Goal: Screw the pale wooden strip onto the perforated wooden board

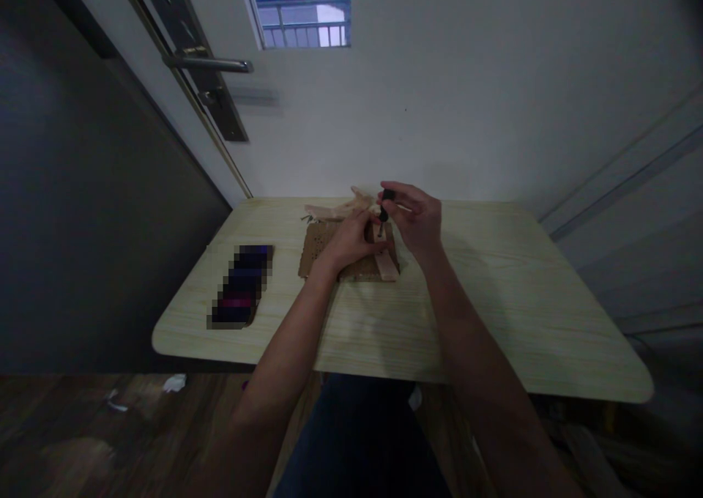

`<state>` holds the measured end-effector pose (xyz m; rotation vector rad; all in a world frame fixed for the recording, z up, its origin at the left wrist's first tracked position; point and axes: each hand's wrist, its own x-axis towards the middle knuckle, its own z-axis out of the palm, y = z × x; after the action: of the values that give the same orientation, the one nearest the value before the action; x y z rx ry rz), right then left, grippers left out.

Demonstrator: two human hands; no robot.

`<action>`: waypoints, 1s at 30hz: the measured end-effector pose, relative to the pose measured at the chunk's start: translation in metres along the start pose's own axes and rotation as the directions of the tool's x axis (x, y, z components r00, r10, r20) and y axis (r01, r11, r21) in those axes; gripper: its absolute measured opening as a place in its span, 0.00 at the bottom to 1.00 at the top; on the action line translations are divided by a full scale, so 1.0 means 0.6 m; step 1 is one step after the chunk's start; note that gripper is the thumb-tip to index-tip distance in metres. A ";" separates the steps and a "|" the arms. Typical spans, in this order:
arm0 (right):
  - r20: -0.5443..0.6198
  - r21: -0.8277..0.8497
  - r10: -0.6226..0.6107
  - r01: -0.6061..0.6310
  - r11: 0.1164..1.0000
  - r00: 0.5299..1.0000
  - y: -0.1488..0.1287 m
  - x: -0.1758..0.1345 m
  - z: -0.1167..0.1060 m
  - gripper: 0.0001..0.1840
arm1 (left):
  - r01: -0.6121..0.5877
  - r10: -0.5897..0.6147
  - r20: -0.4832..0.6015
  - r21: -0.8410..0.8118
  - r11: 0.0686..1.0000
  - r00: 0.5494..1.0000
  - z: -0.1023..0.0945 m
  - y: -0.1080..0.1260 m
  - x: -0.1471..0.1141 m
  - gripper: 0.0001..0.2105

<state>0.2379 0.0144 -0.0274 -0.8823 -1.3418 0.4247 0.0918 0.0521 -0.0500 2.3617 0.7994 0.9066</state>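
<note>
My right hand (414,216) is closed round the black handle of a small screwdriver (388,195). The screwdriver stands nearly upright, its tip down at a pale wooden strip (386,265). A small dark spot, perhaps a screw or a hole, shows on the strip near the tip. My left hand (354,240) holds the strip, thumb on the near side of the tip and fingers on the far side. Under the strip and my left hand lies a brown cardboard piece (313,253) with several small holes or dark dots.
Behind the cardboard lie pale wooden pieces (335,211), with small dark bits (307,218) at their left, too small to name. A blurred-out dark flat object (242,285) is on the left of the table (494,300). A white door with a metal handle (211,64) rises beyond.
</note>
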 end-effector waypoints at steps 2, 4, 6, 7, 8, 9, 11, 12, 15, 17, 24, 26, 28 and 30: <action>-0.050 0.014 0.013 -0.012 1.000 0.999 0.001 0.000 0.002 0.16 | -0.006 0.006 0.001 -0.008 1.000 1.000 0.000 0.001 0.000 0.18; -0.062 0.002 0.001 -0.001 1.000 0.998 0.001 0.000 0.006 0.17 | -0.017 0.017 -0.001 -0.015 1.000 1.000 -0.001 0.001 0.000 0.19; -0.061 -0.042 -0.024 0.022 0.999 0.998 0.000 -0.001 0.009 0.16 | -0.027 0.027 -0.003 -0.020 0.999 1.000 -0.001 0.001 0.000 0.19; -0.068 -0.070 -0.037 0.032 0.997 0.997 0.000 -0.001 0.010 0.15 | -0.032 0.032 -0.004 -0.022 0.999 0.999 -0.001 0.000 0.000 0.19; -0.077 -0.098 -0.046 0.039 0.994 0.996 -0.001 -0.001 0.011 0.15 | -0.035 0.035 -0.005 -0.023 0.999 0.999 0.000 0.000 0.000 0.19; -0.085 -0.120 -0.053 0.043 0.992 0.995 -0.002 -0.002 0.011 0.14 | -0.035 0.035 -0.006 -0.022 0.999 0.999 0.000 0.000 0.000 0.19; -0.077 -0.130 -0.050 0.039 0.991 0.996 -0.004 -0.004 0.010 0.15 | -0.027 0.027 -0.012 -0.015 1.000 1.000 0.001 -0.001 0.000 0.18; -0.056 -0.117 -0.045 0.038 0.992 0.997 -0.005 -0.005 0.009 0.16 | -0.015 0.015 -0.013 -0.006 1.000 1.000 0.001 -0.002 0.000 0.18; 0.054 -0.036 -0.047 0.049 0.998 0.997 -0.008 -0.007 0.006 0.18 | 0.020 -0.020 -0.005 0.012 1.000 1.000 0.002 -0.001 0.000 0.18; 0.114 0.001 -0.055 0.056 0.998 0.992 -0.006 -0.007 0.005 0.20 | 0.012 -0.012 -0.003 0.003 1.000 1.000 0.002 -0.001 0.000 0.18; 0.050 -0.043 -0.064 0.066 0.997 0.997 0.018 -0.001 0.002 0.27 | -0.016 0.015 -0.009 -0.001 1.000 1.000 0.001 -0.002 0.001 0.18; 0.047 -0.067 -0.051 0.054 0.996 0.998 0.017 -0.001 0.003 0.30 | -0.010 0.010 -0.004 -0.003 1.000 1.000 0.001 -0.003 0.001 0.19; 0.040 -0.089 -0.026 0.029 0.996 0.999 0.013 -0.002 0.005 0.30 | -0.009 0.009 -0.001 -0.014 1.000 1.000 0.001 -0.004 0.001 0.20; 0.024 -0.116 -0.015 0.017 0.993 1.000 0.006 -0.003 0.008 0.25 | -0.020 0.020 -0.002 -0.036 0.999 1.000 0.002 -0.004 0.001 0.20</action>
<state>0.2338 0.0167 -0.0318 -0.9648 -1.4046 0.3477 0.0922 0.0542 -0.0518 2.3424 0.7549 0.9235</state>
